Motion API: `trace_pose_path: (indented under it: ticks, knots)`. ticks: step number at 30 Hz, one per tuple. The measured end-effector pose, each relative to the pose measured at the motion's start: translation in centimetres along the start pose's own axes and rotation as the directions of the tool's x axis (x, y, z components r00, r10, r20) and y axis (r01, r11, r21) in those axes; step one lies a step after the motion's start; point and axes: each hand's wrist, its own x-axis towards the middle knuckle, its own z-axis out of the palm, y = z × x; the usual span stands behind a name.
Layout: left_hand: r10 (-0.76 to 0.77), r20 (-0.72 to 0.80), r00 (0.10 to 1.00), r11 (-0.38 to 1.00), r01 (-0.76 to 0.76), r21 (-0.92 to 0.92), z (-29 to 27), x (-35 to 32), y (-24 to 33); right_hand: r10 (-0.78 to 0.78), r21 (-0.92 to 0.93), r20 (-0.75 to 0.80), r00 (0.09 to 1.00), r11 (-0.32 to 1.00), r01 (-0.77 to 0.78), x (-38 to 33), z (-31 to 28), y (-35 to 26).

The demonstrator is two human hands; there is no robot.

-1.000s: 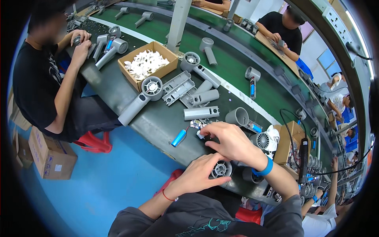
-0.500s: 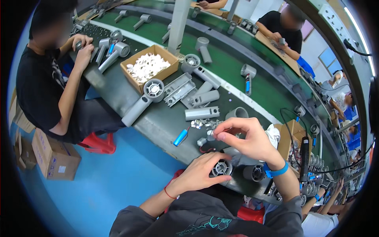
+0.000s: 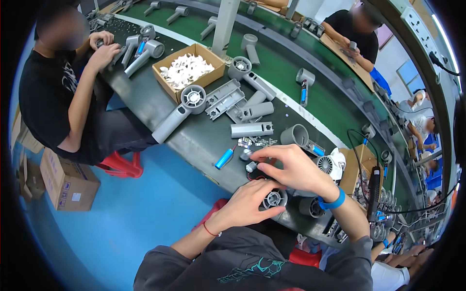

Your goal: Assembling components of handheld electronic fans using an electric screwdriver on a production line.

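My left hand (image 3: pixel 250 203) curls its thumb and fingers around a round grey fan housing (image 3: pixel 275 199), its spoked face turned up, at the bench's near edge. Above it, my right hand (image 3: pixel 296 169) pinches a small grey cylindrical motor (image 3: pixel 246 154) at its fingertips; the grip is partly hidden. A second small motor (image 3: pixel 251 166) lies just below those fingertips. To their left is a blue battery cell (image 3: pixel 224 158) wired to a small circuit board (image 3: pixel 244 142). Another round grey housing (image 3: pixel 310 206) lies right of my left hand.
Grey handle shells (image 3: pixel 251 129), an assembled handheld fan (image 3: pixel 172 119) and a carton of white parts (image 3: pixel 188 72) cover the bench. A green conveyor (image 3: pixel 276 63) carries fan bodies beyond. A metal post (image 3: pixel 225 29) rises behind the carton. A co-worker (image 3: pixel 63 97) sits at left.
My right hand has moved left with the small motor, toward the other motor and the circuit board. My left hand stays around the fan housing. The view has shifted slightly.
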Motion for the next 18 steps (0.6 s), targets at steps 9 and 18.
trace_pose_path:
  ticks: [9,18]
  knots:
    - [0.097,0.015,0.995,0.994,-0.098,0.044,0.1,-0.6,-0.6,0.019,-0.185,0.274,0.962,0.982,0.033,0.9,1.3,0.7]
    - [0.087,-0.055,0.995,0.993,-0.082,0.09,0.3,-0.7,-0.3,-0.003,-0.024,0.264,0.964,1.0,0.01,1.4,2.9,2.4]
